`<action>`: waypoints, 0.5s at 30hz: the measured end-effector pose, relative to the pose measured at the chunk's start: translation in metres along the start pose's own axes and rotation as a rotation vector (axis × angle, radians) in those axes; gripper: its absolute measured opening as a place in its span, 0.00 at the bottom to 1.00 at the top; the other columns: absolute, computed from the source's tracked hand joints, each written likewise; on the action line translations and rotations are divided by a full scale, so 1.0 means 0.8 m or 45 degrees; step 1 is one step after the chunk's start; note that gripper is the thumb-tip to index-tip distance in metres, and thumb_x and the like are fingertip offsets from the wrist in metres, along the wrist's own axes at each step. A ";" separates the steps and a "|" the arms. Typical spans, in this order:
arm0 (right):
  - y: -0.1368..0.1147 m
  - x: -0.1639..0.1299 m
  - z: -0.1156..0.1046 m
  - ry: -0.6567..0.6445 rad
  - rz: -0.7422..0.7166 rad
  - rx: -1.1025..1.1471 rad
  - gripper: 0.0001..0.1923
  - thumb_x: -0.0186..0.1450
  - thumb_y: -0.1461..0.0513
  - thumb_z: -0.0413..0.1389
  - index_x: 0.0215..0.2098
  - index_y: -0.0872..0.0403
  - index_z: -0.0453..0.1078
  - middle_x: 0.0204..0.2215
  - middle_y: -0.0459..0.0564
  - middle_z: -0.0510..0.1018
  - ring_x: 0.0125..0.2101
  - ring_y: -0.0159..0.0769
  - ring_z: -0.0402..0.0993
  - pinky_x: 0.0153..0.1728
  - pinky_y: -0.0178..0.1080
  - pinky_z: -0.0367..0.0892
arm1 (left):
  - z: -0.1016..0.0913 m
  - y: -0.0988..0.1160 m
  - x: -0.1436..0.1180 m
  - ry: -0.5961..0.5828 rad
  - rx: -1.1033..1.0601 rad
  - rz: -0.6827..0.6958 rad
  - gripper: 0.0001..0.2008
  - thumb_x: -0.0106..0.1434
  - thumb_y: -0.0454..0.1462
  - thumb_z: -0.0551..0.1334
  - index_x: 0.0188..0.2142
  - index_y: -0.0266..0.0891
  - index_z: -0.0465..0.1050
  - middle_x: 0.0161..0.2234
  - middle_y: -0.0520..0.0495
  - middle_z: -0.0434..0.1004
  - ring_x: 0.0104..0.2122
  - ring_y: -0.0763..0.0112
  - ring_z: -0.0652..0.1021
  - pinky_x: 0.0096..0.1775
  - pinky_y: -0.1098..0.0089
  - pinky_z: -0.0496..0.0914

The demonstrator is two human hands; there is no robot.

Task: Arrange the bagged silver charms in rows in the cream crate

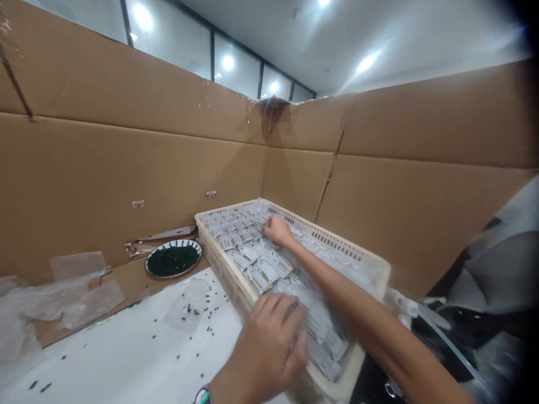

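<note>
Right now you are pressing your left hand [269, 348], fingers spread flat, on slippery, light plastic packets [256, 264] filling the tray [362, 261]; your right hand [275, 229] is curling loosely over far ones—pinch edges.

Two bare hands and forearms are seen, with no gloves and no sleeves in view. The right hand [277, 229] is followed by a long, uncovered forearm that is shown up to the elbow region. On the left hand [269, 342], four fingers [290, 314] are visible, and no rings are seen on them. A band [202, 396] is worn at the left wrist, just below the hand; its edge appears pale with a green patch, though little of it is shown.
</note>
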State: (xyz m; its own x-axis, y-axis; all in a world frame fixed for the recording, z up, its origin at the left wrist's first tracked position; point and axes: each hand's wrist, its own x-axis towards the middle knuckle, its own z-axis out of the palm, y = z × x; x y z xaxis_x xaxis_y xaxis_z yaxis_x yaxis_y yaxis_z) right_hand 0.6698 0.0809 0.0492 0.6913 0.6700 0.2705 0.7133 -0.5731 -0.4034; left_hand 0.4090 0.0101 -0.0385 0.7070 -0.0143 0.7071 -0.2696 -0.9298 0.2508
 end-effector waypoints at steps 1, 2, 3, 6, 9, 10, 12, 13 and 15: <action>-0.004 -0.001 -0.014 0.023 0.010 0.030 0.12 0.67 0.66 0.60 0.48 0.56 0.79 0.45 0.52 0.84 0.45 0.36 0.80 0.45 0.31 0.68 | -0.001 0.000 0.000 -0.005 0.007 -0.002 0.19 0.76 0.41 0.50 0.59 0.43 0.72 0.57 0.45 0.74 0.56 0.62 0.72 0.59 0.53 0.71; -0.007 -0.004 -0.032 0.059 0.011 0.073 0.11 0.68 0.66 0.59 0.47 0.57 0.79 0.45 0.51 0.84 0.45 0.34 0.80 0.46 0.30 0.68 | -0.001 0.001 0.000 -0.008 0.013 -0.002 0.19 0.76 0.41 0.50 0.59 0.42 0.72 0.57 0.44 0.74 0.56 0.62 0.72 0.59 0.53 0.71; -0.009 -0.012 -0.053 0.107 0.007 0.125 0.10 0.69 0.65 0.59 0.47 0.57 0.79 0.45 0.52 0.83 0.45 0.33 0.79 0.46 0.30 0.68 | -0.002 0.001 0.000 -0.008 0.015 -0.001 0.19 0.75 0.41 0.51 0.59 0.42 0.72 0.57 0.44 0.74 0.56 0.61 0.72 0.59 0.52 0.71; -0.006 -0.065 -0.123 0.314 -0.147 0.539 0.14 0.69 0.58 0.61 0.49 0.59 0.76 0.44 0.54 0.83 0.42 0.34 0.79 0.43 0.33 0.71 | -0.002 0.002 0.000 -0.008 -0.004 -0.005 0.18 0.75 0.41 0.51 0.59 0.42 0.73 0.56 0.44 0.74 0.55 0.61 0.72 0.59 0.52 0.71; 0.018 -0.159 -0.162 0.280 -0.241 0.742 0.20 0.64 0.52 0.66 0.46 0.57 0.74 0.39 0.54 0.82 0.37 0.36 0.79 0.39 0.35 0.72 | -0.002 0.003 0.000 0.011 -0.028 -0.023 0.18 0.75 0.40 0.52 0.58 0.42 0.73 0.55 0.44 0.75 0.55 0.61 0.72 0.58 0.53 0.71; 0.030 -0.192 -0.163 0.239 -0.225 0.756 0.21 0.63 0.50 0.66 0.44 0.56 0.74 0.37 0.53 0.81 0.36 0.36 0.78 0.39 0.36 0.72 | -0.002 0.003 0.000 0.019 -0.032 -0.026 0.17 0.75 0.40 0.52 0.57 0.42 0.73 0.55 0.44 0.75 0.55 0.61 0.72 0.58 0.53 0.71; 0.057 -0.249 -0.151 0.191 -0.105 0.759 0.23 0.62 0.46 0.65 0.41 0.56 0.74 0.32 0.52 0.79 0.33 0.37 0.76 0.35 0.36 0.71 | -0.002 0.004 0.000 0.032 -0.036 -0.021 0.17 0.75 0.40 0.52 0.57 0.42 0.73 0.55 0.44 0.75 0.54 0.61 0.73 0.57 0.54 0.71; 0.070 -0.270 -0.141 0.197 -0.032 0.753 0.23 0.61 0.45 0.65 0.40 0.56 0.74 0.30 0.51 0.78 0.32 0.38 0.76 0.34 0.37 0.71 | -0.001 0.004 0.000 0.035 -0.034 -0.019 0.17 0.75 0.40 0.52 0.57 0.42 0.73 0.55 0.45 0.75 0.54 0.61 0.73 0.57 0.54 0.71; 0.090 -0.297 -0.119 0.239 0.108 0.708 0.23 0.61 0.44 0.62 0.39 0.55 0.73 0.28 0.50 0.77 0.29 0.38 0.74 0.31 0.37 0.68 | -0.001 0.004 -0.001 0.035 -0.023 -0.017 0.17 0.75 0.40 0.52 0.58 0.43 0.73 0.55 0.45 0.75 0.54 0.62 0.73 0.57 0.54 0.71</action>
State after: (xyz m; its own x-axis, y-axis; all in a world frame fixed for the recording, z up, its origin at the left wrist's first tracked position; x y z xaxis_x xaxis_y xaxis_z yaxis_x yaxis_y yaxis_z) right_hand 0.5679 -0.1640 0.0390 0.7879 0.5088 0.3470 0.5223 -0.2534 -0.8143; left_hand 0.4073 0.0077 -0.0377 0.6921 0.0083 0.7218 -0.2722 -0.9231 0.2717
